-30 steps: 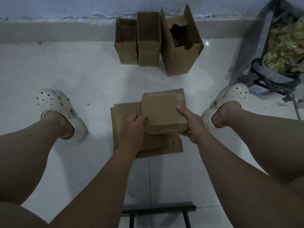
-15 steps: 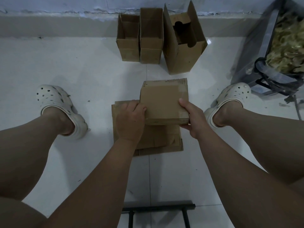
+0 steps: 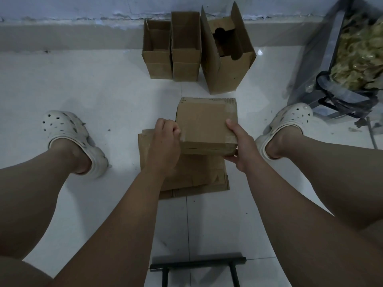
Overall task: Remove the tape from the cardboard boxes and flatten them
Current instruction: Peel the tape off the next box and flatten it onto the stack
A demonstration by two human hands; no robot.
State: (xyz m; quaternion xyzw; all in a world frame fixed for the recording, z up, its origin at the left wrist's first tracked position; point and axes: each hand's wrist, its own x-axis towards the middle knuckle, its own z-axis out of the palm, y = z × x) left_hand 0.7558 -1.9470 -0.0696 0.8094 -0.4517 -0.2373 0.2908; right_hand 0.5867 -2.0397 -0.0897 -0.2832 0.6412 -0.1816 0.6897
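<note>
I hold a small brown cardboard box [image 3: 204, 124] above the floor between my legs. Clear tape [image 3: 229, 112] runs along its right and near edges. My right hand [image 3: 240, 146] grips its near right corner, thumb on top. My left hand [image 3: 165, 139] sits at the box's left edge with fingers curled there; whether it pinches tape is hidden. Under the box lies a stack of flattened cardboard [image 3: 196, 175] on the white tile.
Three open boxes stand by the far wall: a small box [image 3: 157, 56], a middle box [image 3: 185, 52] and a taller box [image 3: 226, 56]. A bag of scraps [image 3: 352, 59] sits at the right. White clogs [image 3: 70, 137] flank the stack. A black metal frame [image 3: 196, 264] lies near me.
The box has risen slightly and shifted away from me. My left hand slid up along the box's left edge; my right hand kept its grip on the right corner.
</note>
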